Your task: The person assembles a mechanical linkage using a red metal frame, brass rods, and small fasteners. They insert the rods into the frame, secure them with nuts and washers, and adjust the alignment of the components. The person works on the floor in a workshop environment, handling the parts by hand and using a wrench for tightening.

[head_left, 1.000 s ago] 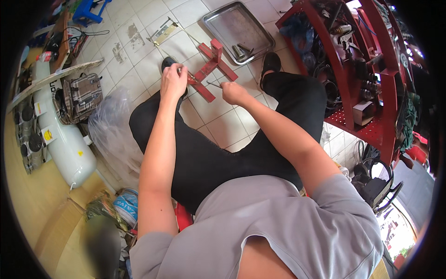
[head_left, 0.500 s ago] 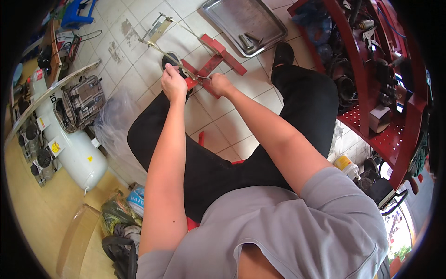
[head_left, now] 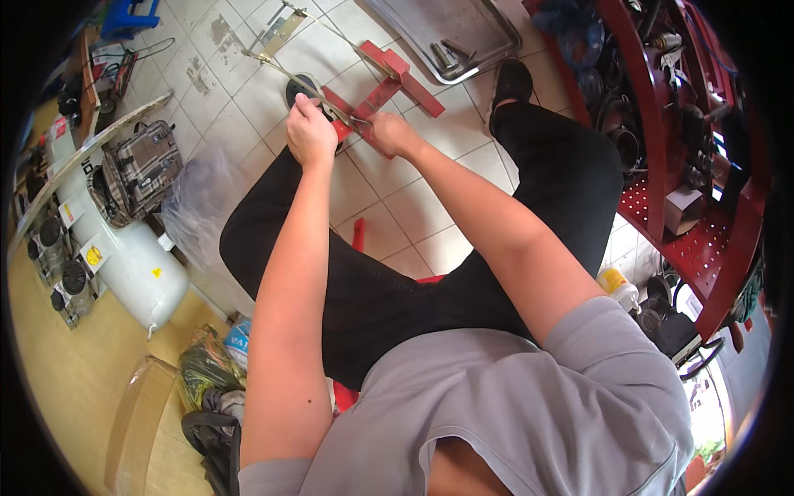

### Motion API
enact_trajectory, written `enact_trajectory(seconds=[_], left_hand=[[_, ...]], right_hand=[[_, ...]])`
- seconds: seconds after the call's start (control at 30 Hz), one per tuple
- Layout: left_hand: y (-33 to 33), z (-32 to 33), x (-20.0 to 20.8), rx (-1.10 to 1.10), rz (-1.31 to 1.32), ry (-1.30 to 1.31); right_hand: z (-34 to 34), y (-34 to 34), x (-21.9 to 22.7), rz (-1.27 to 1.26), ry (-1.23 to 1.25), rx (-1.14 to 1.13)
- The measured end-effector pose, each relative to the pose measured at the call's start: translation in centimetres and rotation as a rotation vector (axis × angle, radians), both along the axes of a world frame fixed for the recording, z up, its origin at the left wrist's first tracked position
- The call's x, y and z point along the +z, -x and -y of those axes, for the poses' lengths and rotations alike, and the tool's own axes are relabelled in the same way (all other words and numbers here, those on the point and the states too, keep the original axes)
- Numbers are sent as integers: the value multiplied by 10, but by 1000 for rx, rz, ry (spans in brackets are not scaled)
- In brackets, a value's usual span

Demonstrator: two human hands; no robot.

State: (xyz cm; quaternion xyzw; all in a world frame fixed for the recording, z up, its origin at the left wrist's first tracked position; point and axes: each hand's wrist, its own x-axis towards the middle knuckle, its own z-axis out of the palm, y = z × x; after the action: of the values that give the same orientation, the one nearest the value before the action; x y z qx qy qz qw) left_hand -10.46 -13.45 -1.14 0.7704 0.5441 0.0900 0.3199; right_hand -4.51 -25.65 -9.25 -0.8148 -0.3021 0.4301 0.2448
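On the white-tiled floor (head_left: 380, 219), head view: a red-painted, H-shaped metal frame (head_left: 423, 99) lies ahead, its near bar at both hands.
Left hand (head_left: 313, 132): fingers curled beside that bar; what they grip is hidden.
Right hand (head_left: 390, 132): fingers closed, apparently around a thin grey metal piece (head_left: 358, 122).
Knuckles: best kept clear of the edges, left bracing, right pressing steadily.

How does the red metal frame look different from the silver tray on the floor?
The frame is red and built of joined bars; the tray is silvery, shallow and rimmed. The frame's near end is by the left hand and right hand; the tray lies apart from both. The tray holds cylindrical metal pieces, while the frame has no basin. Both appear to be metal.
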Motion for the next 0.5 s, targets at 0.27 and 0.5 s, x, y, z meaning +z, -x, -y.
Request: enact_trajectory(seconds=[0.27,0.5], left_hand=[[4,-2,-8,33,29,-40],[2,1,0,35,15,-7]], right_hand=[[-29,-8,29,-25,141,208],[-17,2,31,1,146,238]])
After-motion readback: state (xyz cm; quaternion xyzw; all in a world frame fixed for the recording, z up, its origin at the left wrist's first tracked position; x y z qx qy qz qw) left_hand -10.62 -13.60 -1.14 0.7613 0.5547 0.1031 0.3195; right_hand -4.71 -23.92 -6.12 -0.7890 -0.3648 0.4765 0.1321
